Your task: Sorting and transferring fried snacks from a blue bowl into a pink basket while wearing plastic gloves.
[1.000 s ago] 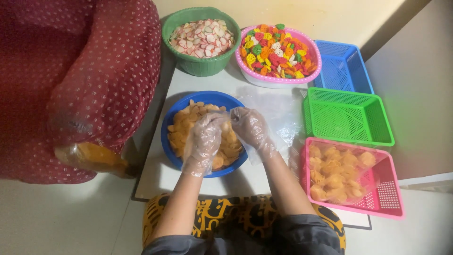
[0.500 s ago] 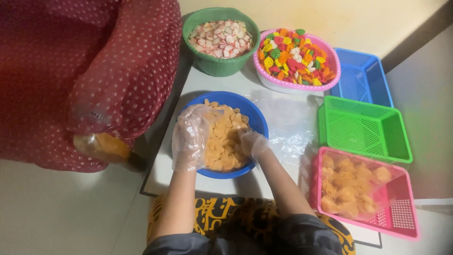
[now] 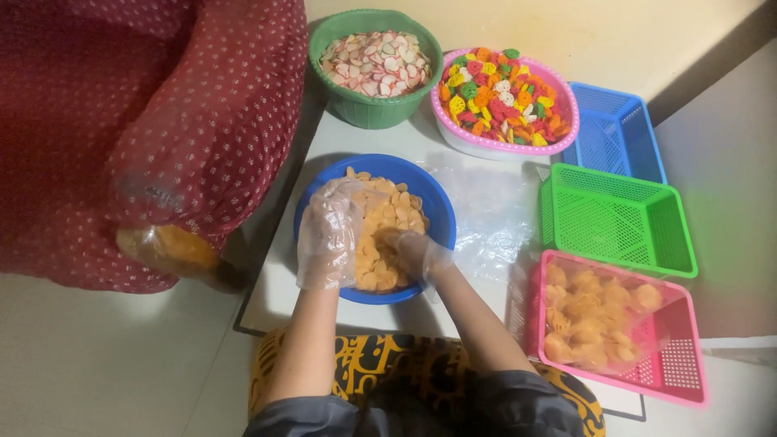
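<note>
A blue bowl (image 3: 433, 202) full of orange crackers (image 3: 392, 214) stands on the white table (image 3: 283, 275) in front of me. Both my hands wear clear plastic gloves. My left hand (image 3: 330, 236) rests on the left side of the cracker pile, fingers spread. My right hand (image 3: 417, 252) digs into the crackers at the bowl's near right side, fingers curled into them. Whether it holds any crackers is hidden.
A green bowl (image 3: 374, 109) of pink-white crackers and a pink bowl (image 3: 494, 146) of mixed coloured crackers stand behind. Blue (image 3: 615, 133), green (image 3: 619, 218) and pink (image 3: 672, 364) baskets line the right; the pink one holds bagged orange crackers. A person in dotted red cloth (image 3: 146, 121) is at left. Clear plastic bags (image 3: 494, 214) lie nearby.
My hands came apart from above the bowl's middle and dropped into the crackers, left to the left side, right to the near right. The camera moved a little.
</note>
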